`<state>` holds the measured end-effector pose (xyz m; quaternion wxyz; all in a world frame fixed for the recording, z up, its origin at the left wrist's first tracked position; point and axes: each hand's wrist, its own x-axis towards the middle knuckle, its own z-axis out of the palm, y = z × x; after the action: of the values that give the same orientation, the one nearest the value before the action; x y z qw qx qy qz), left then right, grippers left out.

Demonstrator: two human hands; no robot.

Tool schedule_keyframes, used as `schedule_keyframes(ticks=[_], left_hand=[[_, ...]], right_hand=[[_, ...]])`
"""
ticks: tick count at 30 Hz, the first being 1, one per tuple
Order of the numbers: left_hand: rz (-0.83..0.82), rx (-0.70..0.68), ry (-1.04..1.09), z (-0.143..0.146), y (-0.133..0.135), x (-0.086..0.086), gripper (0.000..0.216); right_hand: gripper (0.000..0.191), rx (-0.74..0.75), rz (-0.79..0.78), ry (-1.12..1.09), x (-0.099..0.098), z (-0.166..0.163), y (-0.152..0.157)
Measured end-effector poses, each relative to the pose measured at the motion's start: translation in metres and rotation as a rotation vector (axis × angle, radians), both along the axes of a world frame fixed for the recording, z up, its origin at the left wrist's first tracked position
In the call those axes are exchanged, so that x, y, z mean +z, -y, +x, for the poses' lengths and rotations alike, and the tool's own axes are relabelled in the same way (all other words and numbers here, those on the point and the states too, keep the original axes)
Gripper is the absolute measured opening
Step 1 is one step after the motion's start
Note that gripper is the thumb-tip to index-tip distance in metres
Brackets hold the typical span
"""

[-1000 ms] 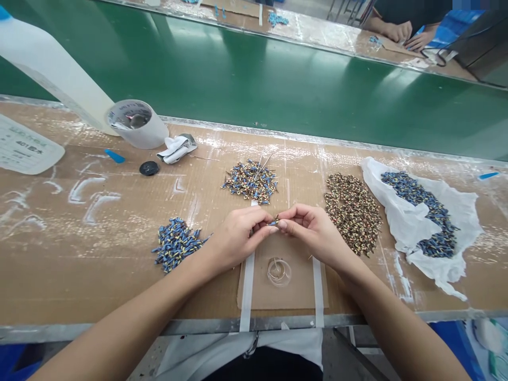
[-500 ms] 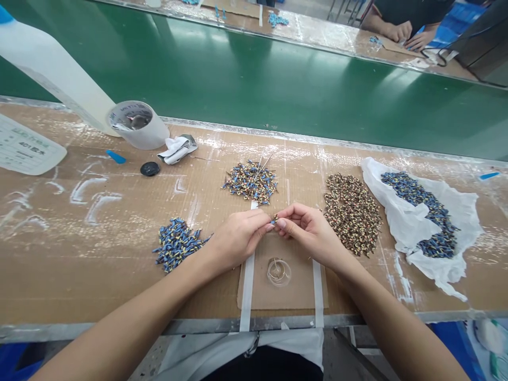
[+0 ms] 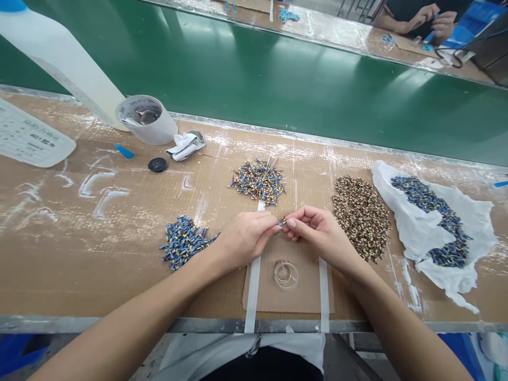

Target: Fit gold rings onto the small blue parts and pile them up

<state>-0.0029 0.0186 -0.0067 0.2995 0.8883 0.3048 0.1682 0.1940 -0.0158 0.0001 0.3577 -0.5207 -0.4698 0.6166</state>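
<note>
My left hand [image 3: 254, 234] and my right hand [image 3: 313, 226] meet over the cardboard pad [image 3: 301, 296]. Between their pinched fingertips is a tiny blue and gold part [image 3: 282, 223]; both hands are closed on it. Just beyond lies a heap of mixed blue and gold parts [image 3: 256, 182] with thin metal rods [image 3: 270, 168] on top. By my left forearm is a pile of blue and yellow parts [image 3: 183, 242]. To the right of my right hand spreads a pile of brownish gold ring-ended parts [image 3: 363, 219]. A small clear round dish [image 3: 286, 275] sits on the pad.
White paper [image 3: 420, 241] at the right holds more blue parts [image 3: 444, 225]. At the left are a leaning bottle [image 3: 83, 79], a labelled container [image 3: 35, 140], a white cup [image 3: 159, 127], crumpled paper [image 3: 186, 145] and a black cap [image 3: 157, 165]. A co-worker's hands [image 3: 432, 21] are beyond the green belt [image 3: 278, 90].
The whole view has shifted slightly, so the table appears further right. My hands keep their pinch on the tiny part. The co-worker's hands have risen off the far table.
</note>
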Motion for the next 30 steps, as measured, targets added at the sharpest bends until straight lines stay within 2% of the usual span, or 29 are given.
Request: schedule_keyframes(ticks=[13, 21, 30], left_hand=[[0.056, 0.042, -0.057, 0.002, 0.007, -0.007, 0.022], [0.059, 0.063, -0.025, 0.002, 0.01, -0.008, 0.02], [-0.032, 0.013, 0.057, 0.002, 0.0, -0.002, 0.027]], right_hand=[[0.021, 0.12, 0.159, 0.079, -0.004, -0.003, 0.006], [0.019, 0.172, 0.146, 0.083, -0.007, -0.004, 0.007], [0.023, 0.08, 0.074, -0.03, -0.001, -0.005, 0.0]])
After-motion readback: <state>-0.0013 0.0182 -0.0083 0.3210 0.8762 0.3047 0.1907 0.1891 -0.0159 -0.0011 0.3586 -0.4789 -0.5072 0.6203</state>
